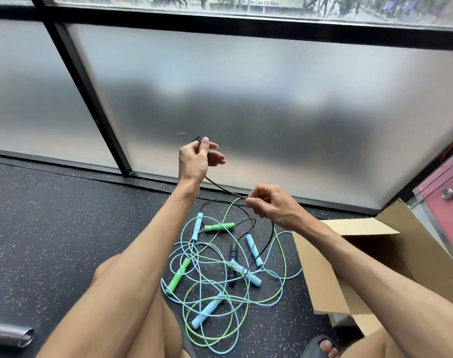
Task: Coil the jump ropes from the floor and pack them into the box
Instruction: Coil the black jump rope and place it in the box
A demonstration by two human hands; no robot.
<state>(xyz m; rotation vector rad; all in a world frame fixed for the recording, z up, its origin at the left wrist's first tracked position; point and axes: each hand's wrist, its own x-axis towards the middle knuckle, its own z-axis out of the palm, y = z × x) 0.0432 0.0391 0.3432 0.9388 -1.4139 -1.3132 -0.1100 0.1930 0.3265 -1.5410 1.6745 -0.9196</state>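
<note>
My left hand (195,158) is raised in front of the frosted window, gripping a black handle (197,139) of the black jump rope. The black cord (221,188) runs down from it to my right hand (273,205), which pinches it, then hangs to the floor. Below lies a tangled pile of light blue rope (177,257) and green rope (242,316) with blue handles (207,310) and green handles (179,276). The other black handle (232,264) lies in the pile. An open cardboard box (321,277) stands to the right.
Dark speckled rubber floor (52,228) runs to the frosted glass wall (246,112). A metal cylinder (11,335) lies at the lower left. My knees and a foot in a dark sandal (321,346) are at the bottom. A pink panel (450,202) stands at the right.
</note>
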